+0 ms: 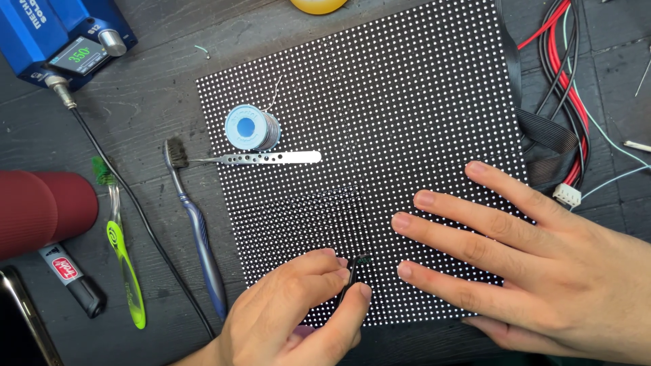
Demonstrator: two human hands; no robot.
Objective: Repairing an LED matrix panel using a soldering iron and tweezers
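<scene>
A black panel (380, 102) covered in a grid of small white dots lies flat on the dark table. My right hand (529, 264) rests palm down on the panel's lower right part, fingers spread. My left hand (291, 312) is at the panel's lower edge and pinches a thin black tool (352, 274), likely tweezers, between thumb and fingers. The tool's tip touches the panel just left of my right fingertips, with a tiny greenish bit at its end.
A solder spool (251, 127) and silver tweezers (271, 158) lie on the panel's left side. Left of it are two toothbrushes (196, 230), a black cable (135, 210), a dark red cylinder (41, 210), a marker (71, 278) and a blue soldering station (41, 34). Red and black wires (563, 61) sit at the right.
</scene>
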